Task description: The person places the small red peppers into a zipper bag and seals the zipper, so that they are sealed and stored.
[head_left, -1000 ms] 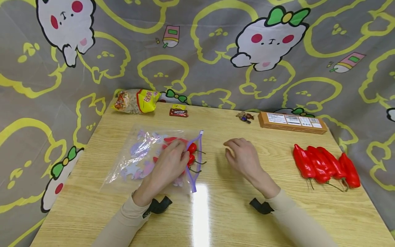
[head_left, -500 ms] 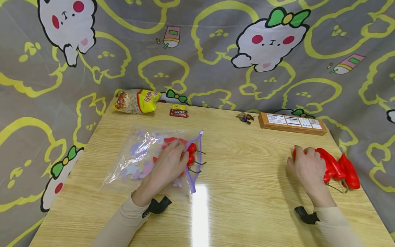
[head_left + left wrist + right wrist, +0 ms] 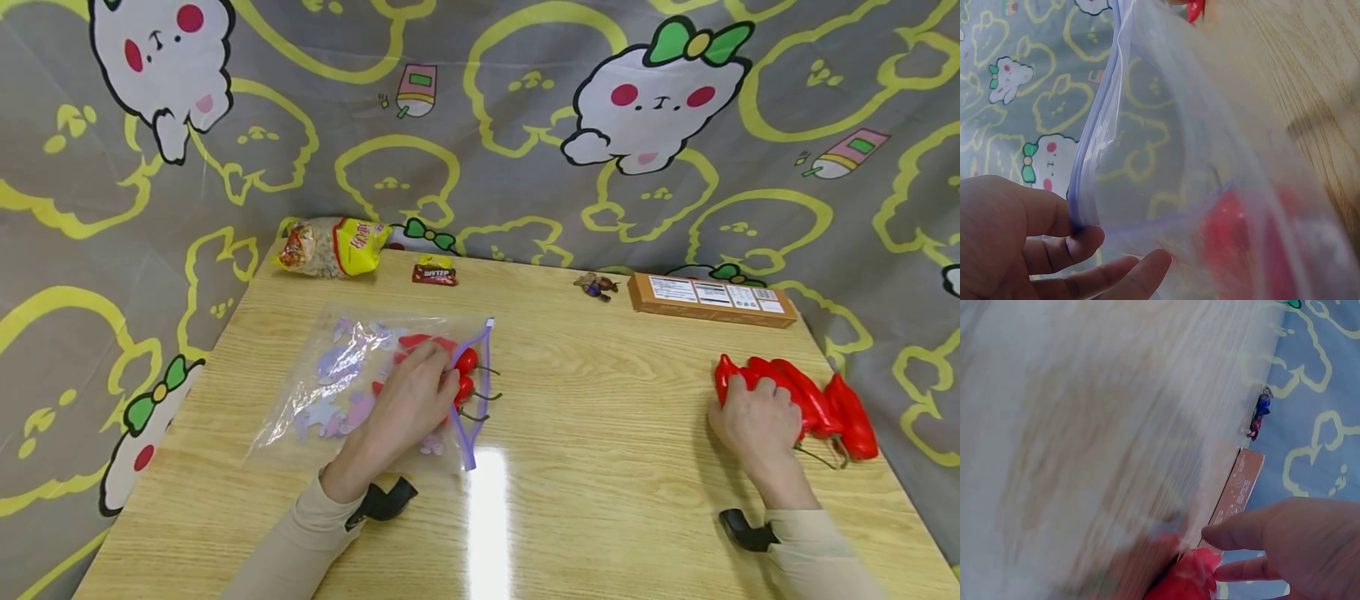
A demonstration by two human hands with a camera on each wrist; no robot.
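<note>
My left hand (image 3: pixel 408 396) pinches the purple zip edge of a clear zip bag (image 3: pixel 288 417), holding its mouth apart; the left wrist view shows thumb and finger on the strip (image 3: pixel 1088 162). Inside lie red chili peppers (image 3: pixel 467 360), their green stems toward the mouth, and pastel star-like shapes that look printed on the bag. Over at the right, my right hand (image 3: pixel 757 421) grips the leftmost loose red chili pepper (image 3: pixel 723 367), covering most of it. In the right wrist view that pepper (image 3: pixel 1185 578) lies against the fingers. More red peppers (image 3: pixel 851 417) lie right beside it.
Along the back edge stand a yellow-labelled snack bag (image 3: pixel 330 247), a small red-brown wrapped bar (image 3: pixel 434 274), a little dark trinket (image 3: pixel 596 286) and a long orange-brown box (image 3: pixel 712 300). A patterned grey cloth (image 3: pixel 525 200) rises behind the table (image 3: pixel 585 533).
My right hand has moved from mid-table to the loose peppers on the right and taken hold of the leftmost one. The left hand and the bag stay where they were.
</note>
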